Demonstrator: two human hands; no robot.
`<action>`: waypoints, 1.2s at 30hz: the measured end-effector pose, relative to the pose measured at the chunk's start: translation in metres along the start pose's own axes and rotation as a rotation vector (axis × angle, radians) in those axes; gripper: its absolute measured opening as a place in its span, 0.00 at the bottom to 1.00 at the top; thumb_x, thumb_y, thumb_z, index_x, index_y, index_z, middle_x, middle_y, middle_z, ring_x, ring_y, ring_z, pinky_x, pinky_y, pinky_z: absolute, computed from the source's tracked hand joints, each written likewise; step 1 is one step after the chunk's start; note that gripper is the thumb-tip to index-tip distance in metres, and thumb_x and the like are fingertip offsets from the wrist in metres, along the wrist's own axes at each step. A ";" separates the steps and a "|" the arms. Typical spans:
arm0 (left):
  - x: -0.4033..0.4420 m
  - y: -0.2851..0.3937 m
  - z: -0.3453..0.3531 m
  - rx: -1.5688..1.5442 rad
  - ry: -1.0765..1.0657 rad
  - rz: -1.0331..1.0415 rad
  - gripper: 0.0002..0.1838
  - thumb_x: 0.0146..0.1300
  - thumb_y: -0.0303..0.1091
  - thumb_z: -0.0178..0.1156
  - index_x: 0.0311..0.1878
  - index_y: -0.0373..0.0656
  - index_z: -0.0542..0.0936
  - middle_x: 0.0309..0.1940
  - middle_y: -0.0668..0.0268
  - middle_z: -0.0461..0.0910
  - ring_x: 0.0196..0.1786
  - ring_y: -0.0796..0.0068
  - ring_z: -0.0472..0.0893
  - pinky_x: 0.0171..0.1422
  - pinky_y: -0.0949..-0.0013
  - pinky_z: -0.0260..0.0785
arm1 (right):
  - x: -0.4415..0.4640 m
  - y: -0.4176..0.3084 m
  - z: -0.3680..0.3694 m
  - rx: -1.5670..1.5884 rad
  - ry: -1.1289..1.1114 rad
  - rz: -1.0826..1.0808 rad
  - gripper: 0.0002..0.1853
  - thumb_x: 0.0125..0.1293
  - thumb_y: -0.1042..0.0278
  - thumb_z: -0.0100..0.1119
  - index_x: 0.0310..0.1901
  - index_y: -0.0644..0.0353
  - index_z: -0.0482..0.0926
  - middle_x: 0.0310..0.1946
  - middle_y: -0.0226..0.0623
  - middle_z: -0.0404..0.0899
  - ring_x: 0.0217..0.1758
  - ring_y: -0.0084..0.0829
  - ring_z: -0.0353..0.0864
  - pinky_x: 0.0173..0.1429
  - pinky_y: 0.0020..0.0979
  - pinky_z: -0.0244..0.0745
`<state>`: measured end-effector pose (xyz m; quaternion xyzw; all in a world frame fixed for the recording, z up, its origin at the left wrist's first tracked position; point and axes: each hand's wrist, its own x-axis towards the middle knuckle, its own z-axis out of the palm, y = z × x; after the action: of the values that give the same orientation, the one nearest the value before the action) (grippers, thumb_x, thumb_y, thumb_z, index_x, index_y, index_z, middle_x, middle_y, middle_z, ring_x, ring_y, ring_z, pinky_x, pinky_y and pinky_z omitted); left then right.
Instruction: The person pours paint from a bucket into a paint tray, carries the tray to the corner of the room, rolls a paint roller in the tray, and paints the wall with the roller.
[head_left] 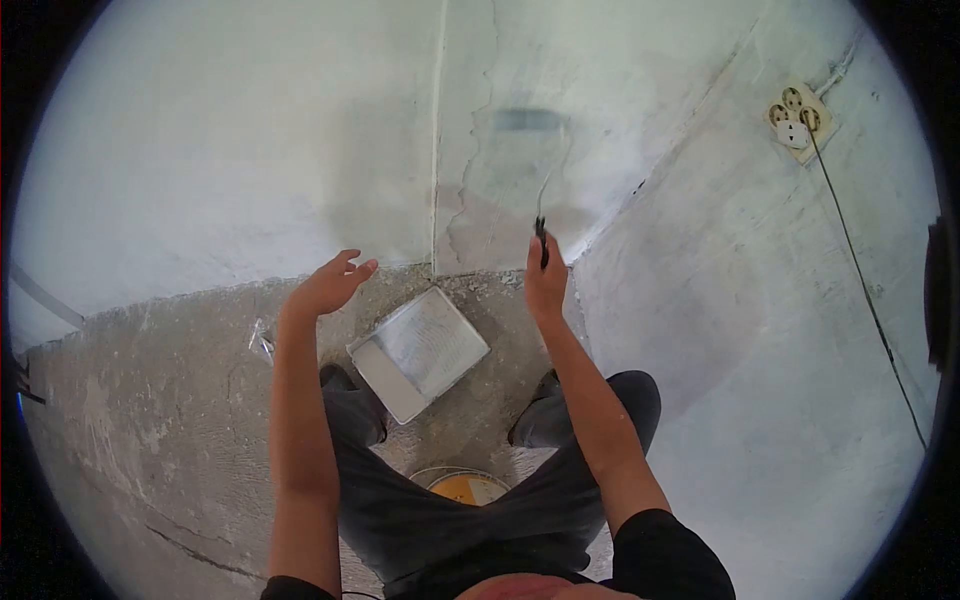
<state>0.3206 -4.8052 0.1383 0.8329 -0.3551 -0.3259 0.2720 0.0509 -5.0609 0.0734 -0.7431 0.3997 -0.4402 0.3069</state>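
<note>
My right hand [545, 275] is wrapped round the black handle of a paint roller [541, 240]. From the handle a thin metal rod runs up to the roller head [530, 120], which is blurred and lies against the pale wall [590, 60]. My left hand [335, 284] is held out with its fingers apart and nothing in it, above the floor near the foot of the wall. Between and below my hands a white paint tray [420, 355] rests tilted on the floor, with whitish paint on its ribbed surface.
A yellow bucket [468, 488] stands between my legs. Clear crumpled plastic [262, 341] lies on the rough concrete floor [170, 400]. On the right wall is a socket block [798, 122] with a black cable [868, 295] running down. Loose debris lines the wall's foot.
</note>
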 end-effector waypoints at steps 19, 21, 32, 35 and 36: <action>-0.008 -0.015 -0.008 -0.013 0.008 -0.039 0.45 0.75 0.67 0.54 0.81 0.40 0.63 0.69 0.46 0.77 0.72 0.50 0.76 0.74 0.53 0.68 | -0.039 0.064 0.020 -0.167 -0.121 0.037 0.20 0.82 0.50 0.49 0.61 0.57 0.77 0.36 0.53 0.86 0.42 0.60 0.85 0.46 0.53 0.78; -0.006 -0.016 -0.005 -0.010 0.004 -0.033 0.45 0.75 0.67 0.54 0.81 0.40 0.63 0.70 0.46 0.77 0.72 0.50 0.76 0.75 0.53 0.68 | -0.055 0.079 0.020 -0.221 -0.151 0.061 0.19 0.81 0.51 0.50 0.61 0.56 0.77 0.36 0.53 0.86 0.42 0.59 0.86 0.46 0.53 0.78; 0.009 -0.002 0.008 0.009 -0.027 0.027 0.46 0.74 0.68 0.54 0.80 0.40 0.63 0.72 0.43 0.73 0.71 0.47 0.77 0.75 0.52 0.67 | -0.080 0.122 0.018 -0.375 -0.318 0.171 0.19 0.79 0.50 0.53 0.58 0.56 0.77 0.37 0.55 0.87 0.43 0.64 0.85 0.48 0.58 0.79; 0.008 -0.003 0.010 0.007 -0.036 0.035 0.46 0.74 0.68 0.54 0.80 0.40 0.63 0.72 0.42 0.73 0.71 0.47 0.77 0.75 0.52 0.67 | -0.090 0.140 0.015 -0.436 -0.394 0.216 0.19 0.79 0.51 0.54 0.57 0.58 0.77 0.38 0.54 0.87 0.43 0.63 0.86 0.49 0.58 0.78; 0.003 0.003 0.008 0.008 -0.036 0.017 0.47 0.74 0.69 0.54 0.80 0.40 0.63 0.72 0.42 0.72 0.71 0.46 0.77 0.75 0.52 0.67 | -0.090 0.145 0.016 -0.455 -0.411 0.230 0.19 0.79 0.50 0.54 0.55 0.58 0.79 0.39 0.55 0.87 0.45 0.62 0.86 0.50 0.57 0.78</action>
<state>0.3151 -4.8110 0.1345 0.8250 -0.3683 -0.3370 0.2650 -0.0081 -5.0526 -0.0875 -0.8161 0.4987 -0.1429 0.2548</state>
